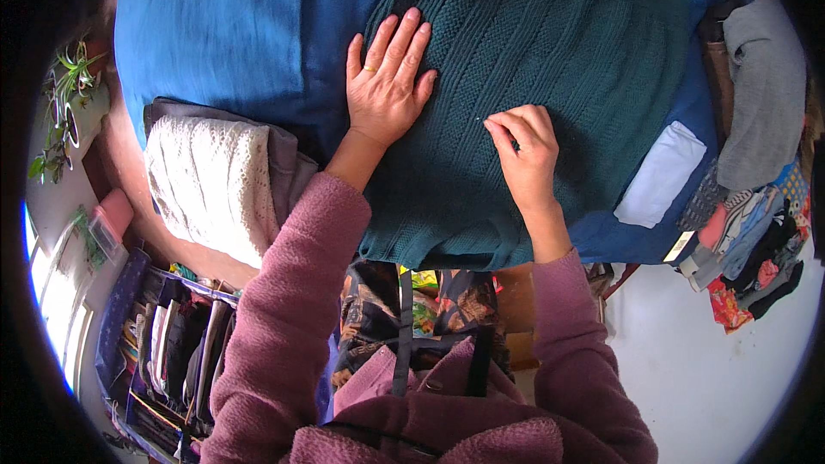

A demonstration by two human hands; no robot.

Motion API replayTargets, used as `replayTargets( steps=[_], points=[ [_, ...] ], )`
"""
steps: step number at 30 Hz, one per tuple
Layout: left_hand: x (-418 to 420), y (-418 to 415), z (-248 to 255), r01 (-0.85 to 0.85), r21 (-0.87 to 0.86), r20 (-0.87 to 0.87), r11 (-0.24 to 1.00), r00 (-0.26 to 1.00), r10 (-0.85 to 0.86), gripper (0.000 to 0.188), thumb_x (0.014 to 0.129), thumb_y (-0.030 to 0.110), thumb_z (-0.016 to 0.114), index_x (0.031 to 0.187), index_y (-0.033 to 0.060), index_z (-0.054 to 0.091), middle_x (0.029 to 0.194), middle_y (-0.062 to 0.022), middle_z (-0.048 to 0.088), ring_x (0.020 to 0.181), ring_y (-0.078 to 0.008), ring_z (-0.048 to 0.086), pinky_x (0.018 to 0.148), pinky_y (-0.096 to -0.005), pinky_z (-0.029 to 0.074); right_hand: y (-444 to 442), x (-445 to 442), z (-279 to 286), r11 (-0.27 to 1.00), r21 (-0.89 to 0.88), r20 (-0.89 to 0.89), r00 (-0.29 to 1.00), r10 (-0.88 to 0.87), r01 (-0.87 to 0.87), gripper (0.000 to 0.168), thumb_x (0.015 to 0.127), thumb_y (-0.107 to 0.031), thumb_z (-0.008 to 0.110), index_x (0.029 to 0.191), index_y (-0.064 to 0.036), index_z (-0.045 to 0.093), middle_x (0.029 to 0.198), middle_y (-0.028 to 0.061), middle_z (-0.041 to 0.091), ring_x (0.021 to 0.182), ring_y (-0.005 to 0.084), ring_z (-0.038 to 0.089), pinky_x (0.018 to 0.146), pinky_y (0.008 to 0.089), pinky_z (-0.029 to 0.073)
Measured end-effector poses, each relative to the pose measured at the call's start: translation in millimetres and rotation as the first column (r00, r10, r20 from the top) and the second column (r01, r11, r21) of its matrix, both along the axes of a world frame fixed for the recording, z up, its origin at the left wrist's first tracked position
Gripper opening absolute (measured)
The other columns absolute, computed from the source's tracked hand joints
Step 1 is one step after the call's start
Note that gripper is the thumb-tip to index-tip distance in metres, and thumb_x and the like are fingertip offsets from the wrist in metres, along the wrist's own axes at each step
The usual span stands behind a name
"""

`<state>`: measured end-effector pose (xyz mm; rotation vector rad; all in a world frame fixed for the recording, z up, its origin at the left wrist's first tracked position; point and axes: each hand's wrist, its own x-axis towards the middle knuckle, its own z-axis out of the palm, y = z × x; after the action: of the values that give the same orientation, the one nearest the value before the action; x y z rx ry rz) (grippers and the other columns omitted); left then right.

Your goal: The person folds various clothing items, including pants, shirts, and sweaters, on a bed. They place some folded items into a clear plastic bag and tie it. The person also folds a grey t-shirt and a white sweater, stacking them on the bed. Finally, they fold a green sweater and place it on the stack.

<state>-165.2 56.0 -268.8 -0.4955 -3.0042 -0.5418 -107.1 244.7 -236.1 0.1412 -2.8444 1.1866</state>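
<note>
A dark green ribbed knit garment (580, 77) lies spread over the blue bed cover (213, 26) in front of me. My left hand (390, 80) rests palm down on its left edge, fingers slightly spread, with a ring on one finger. Over the middle of the knit, my right hand (525, 148) has thumb and forefinger pinched together. A tiny white speck, perhaps lint (478, 119), shows just beside those fingertips; whether they touch it is too small to tell. The garment's near edge bunches in loose folds close to my lap.
Left of me lie a folded cream knit (206, 180) and grey folded cloth (293, 164). A folded white cloth (660, 174) sits at right, beyond it a grey garment (764, 90) and piled clothes (754, 245). A blue storage box (122, 309) of folded clothes stands lower left.
</note>
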Motion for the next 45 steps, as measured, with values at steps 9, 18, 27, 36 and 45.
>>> replayTargets(
  steps=[9, 18, 27, 36, 45],
  points=[
    [0, 1, -5, 0.016, 0.005, -0.019, 1.000, 1.000, -0.016, 0.057, 0.077, 0.027, 0.057, 0.131, 0.0149, 0.041, 0.140, -0.0014, 0.033, 0.129, -0.0202, 0.030, 0.104, -0.0444, 0.018, -22, -7, -9, 0.933, 0.357, 0.023, 1.000, 0.021, -0.028, 0.012, 0.066, -0.006, 0.066, 0.071, -0.008, 0.056, 0.071, 0.0039, 0.049, 0.068, 0.0226, 0.050, 0.056, 0.0326, 0.046],
    [3, 10, -13, 0.036, -0.083, -0.144, 0.996, 0.988, -0.047, 0.055, 0.075, 0.025, 0.058, 0.127, 0.0122, 0.044, 0.136, -0.0044, 0.039, 0.124, -0.0210, 0.037, 0.099, -0.0433, 0.024, 129, 245, 53, 0.729, 0.234, 0.374, 0.633, -0.678, 0.643, 0.014, 0.070, 0.002, 0.063, 0.081, -0.003, 0.057, 0.073, 0.0011, 0.051, 0.058, 0.0097, 0.046, 0.055, 0.0245, 0.041],
    [19, 41, -16, 0.117, -0.108, -0.375, 0.987, 0.915, -0.150, 0.046, 0.085, 0.024, 0.047, 0.128, 0.0094, 0.042, 0.135, -0.0047, 0.040, 0.123, -0.0232, 0.037, 0.098, -0.0407, 0.027, 179, 524, 30, 0.240, 0.521, 0.342, 0.058, -0.938, 0.819, 0.011, 0.076, -0.010, 0.061, 0.078, 0.001, 0.061, 0.066, 0.0042, 0.058, 0.059, 0.0116, 0.052, 0.057, 0.0252, 0.043],
    [18, 25, -11, 0.215, -0.291, -0.344, 0.932, 0.886, -0.311, 0.050, 0.091, 0.034, 0.039, 0.134, 0.0100, 0.033, 0.138, -0.0052, 0.035, 0.124, -0.0241, 0.036, 0.099, -0.0390, 0.030, -29, 680, 15, 0.108, 0.498, 0.590, -0.245, -0.769, 0.860, 0.026, 0.077, -0.022, 0.056, 0.070, 0.003, 0.058, 0.064, 0.0176, 0.059, 0.058, 0.0309, 0.058, 0.057, 0.0369, 0.044],
    [-4, 5, -6, 0.279, -0.486, -0.218, 0.828, 0.879, -0.424, 0.053, 0.091, 0.035, 0.041, 0.134, 0.0047, 0.030, 0.138, -0.0120, 0.033, 0.123, -0.0275, 0.036, 0.097, -0.0390, 0.035, -181, 706, 15, -0.038, 0.347, 0.709, -0.288, -0.644, 0.937, 0.020, 0.075, -0.018, 0.059, 0.082, 0.000, 0.064, 0.063, 0.0116, 0.062, 0.051, 0.0188, 0.060, 0.049, 0.0316, 0.048]
  ],
)
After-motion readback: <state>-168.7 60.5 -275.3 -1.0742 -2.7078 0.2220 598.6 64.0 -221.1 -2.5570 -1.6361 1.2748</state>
